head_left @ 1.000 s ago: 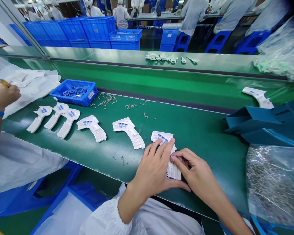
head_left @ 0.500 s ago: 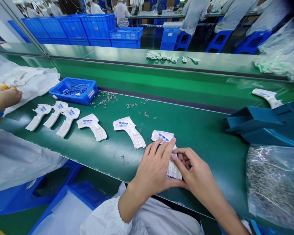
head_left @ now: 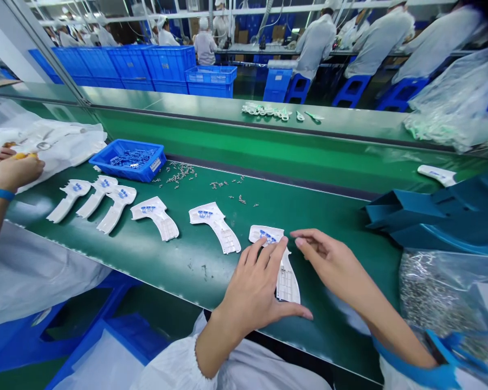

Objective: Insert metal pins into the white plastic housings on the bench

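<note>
A white gun-shaped plastic shell half point(head_left: 288, 279) with small blue parts at its upper end lies on the green bench in front of me. Over its middle rests my left hand point(head_left: 254, 284), fingers spread and thumb stretched out, covering part of the shell. My right hand point(head_left: 329, 260) hovers just right of the shell, apart from it. Its index finger and thumb are slightly parted, the other fingers curl, and nothing shows between them. To the left lies a similar shell half point(head_left: 215, 223), then another point(head_left: 156, 216) and several more.
A blue tray point(head_left: 152, 172) of small blue parts stands behind the shells, with loose metal pieces point(head_left: 181, 173) beside it. Right are a teal plastic bin point(head_left: 423, 214) and a bag of small metal parts point(head_left: 427, 292). A co-worker's hand point(head_left: 18, 170) is at far left.
My right hand has come off the shell and moved slightly right and up. My left hand stays on the shell, its thumb now clear of the right hand. The camera view has tilted up.
</note>
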`<state>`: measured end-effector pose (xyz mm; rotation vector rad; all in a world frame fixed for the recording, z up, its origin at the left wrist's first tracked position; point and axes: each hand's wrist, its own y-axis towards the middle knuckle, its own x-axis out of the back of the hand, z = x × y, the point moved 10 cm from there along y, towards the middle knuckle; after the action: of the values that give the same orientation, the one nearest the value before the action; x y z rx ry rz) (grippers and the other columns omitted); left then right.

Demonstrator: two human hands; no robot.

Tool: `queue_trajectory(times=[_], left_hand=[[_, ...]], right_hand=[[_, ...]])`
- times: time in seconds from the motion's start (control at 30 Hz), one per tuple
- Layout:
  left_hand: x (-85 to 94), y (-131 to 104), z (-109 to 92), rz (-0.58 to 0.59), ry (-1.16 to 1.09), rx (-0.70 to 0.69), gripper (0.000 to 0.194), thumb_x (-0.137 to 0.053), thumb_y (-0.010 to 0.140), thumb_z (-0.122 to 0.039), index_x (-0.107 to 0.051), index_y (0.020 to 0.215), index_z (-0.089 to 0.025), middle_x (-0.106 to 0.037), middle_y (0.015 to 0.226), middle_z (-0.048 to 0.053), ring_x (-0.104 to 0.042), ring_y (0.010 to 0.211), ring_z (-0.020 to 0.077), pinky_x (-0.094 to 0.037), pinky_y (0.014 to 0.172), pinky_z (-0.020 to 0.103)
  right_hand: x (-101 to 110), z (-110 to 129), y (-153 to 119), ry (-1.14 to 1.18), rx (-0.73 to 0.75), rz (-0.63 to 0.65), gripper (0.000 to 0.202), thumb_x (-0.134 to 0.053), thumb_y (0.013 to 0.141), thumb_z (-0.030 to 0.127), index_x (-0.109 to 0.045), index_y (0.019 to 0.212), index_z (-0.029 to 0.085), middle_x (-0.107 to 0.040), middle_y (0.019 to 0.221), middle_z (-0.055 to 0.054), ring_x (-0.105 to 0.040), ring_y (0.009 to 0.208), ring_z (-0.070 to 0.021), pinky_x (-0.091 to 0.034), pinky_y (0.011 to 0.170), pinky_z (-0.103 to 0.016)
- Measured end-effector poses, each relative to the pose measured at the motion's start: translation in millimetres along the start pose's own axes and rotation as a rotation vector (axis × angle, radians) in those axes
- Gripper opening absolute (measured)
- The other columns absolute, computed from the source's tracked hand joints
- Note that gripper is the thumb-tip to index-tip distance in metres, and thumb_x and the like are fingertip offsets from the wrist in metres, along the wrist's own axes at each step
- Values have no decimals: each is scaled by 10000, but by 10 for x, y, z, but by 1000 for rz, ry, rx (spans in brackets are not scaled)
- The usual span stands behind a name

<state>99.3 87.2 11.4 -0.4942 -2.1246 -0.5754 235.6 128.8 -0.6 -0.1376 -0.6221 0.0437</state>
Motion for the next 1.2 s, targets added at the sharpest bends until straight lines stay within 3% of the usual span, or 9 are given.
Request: queue_trajectory(times=[0.1,0.3,0.37,0.47,0.63,0.8,0.9,1.0,1.2], left_hand=[[2,-8,-2,19,11,7,1092,-544,771,-794,-75,1542,-179,-410,1524,163,-297,1454,363,-341,1137,564],[1,-48,49,73,-12,44,1062,-544,782,-783,-75,1541,-206,-357,1562,154,-286,1455,384,-360,1119,610],[2,-60,63,79,-24,55,1053,-540,790,-777,-83,1543,-200,-349,1566,158,-283,1455,386,-358,1121,615],[6,-64,61,72,-42,60,1050,-536,794,-777,-90,1545,-192,-341,1570,162,-284,1454,385,-360,1121,615],[14,-58,45,54,-76,50,1031,-534,807,-763,-74,1553,-220,-343,1572,143,-281,1456,380,-357,1119,622],[0,-63,60,62,-79,52,1011,-511,826,-758,-46,1559,-239,-314,1590,128,-274,1458,381,-363,1110,622],[16,-56,37,40,-68,25,1011,-512,816,-769,-80,1552,-227,-343,1575,127,-288,1454,367,-356,1127,593],[22,-47,25,24,-59,13,1033,-524,791,-787,-124,1541,-200,-396,1540,135,-302,1450,354,-350,1141,563],[18,-37,28,8,-52,17,1093,-554,749,-806,-121,1540,-188,-437,1505,152,-316,1444,351,-354,1136,551]], right_hand=[[8,228,347,-205,145,21,272,-494,958,329,-670,1142,232,-688,1165,-56,-646,956,-208,-485,857,-344],[-450,727,981,-447,345,95,354,-551,923,179,-623,1269,182,-629,1287,-107,-622,1097,-222,-461,936,-323],[-576,811,1083,-562,355,98,308,-570,918,179,-647,1216,168,-637,1243,-121,-615,1095,-235,-456,917,-322],[-595,798,1135,-672,306,93,186,-556,911,156,-697,1032,151,-682,1074,-124,-641,993,-256,-460,812,-327],[-284,692,961,-604,259,71,226,-488,943,191,-696,1027,158,-719,1025,-100,-652,942,-247,-442,770,-322],[-37,513,491,-157,149,174,233,-536,930,384,-689,948,209,-727,934,-38,-645,816,-190,-468,731,-287],[-71,379,136,-19,73,263,292,-529,927,472,-666,952,215,-707,922,-34,-626,825,-185,-475,736,-281],[-170,268,-142,-62,23,331,309,-486,947,493,-647,954,229,-683,938,-28,-605,826,-180,-460,732,-279],[-333,229,-287,-225,34,401,273,-431,979,420,-632,925,244,-646,946,-20,-569,804,-174,-403,685,-279]])
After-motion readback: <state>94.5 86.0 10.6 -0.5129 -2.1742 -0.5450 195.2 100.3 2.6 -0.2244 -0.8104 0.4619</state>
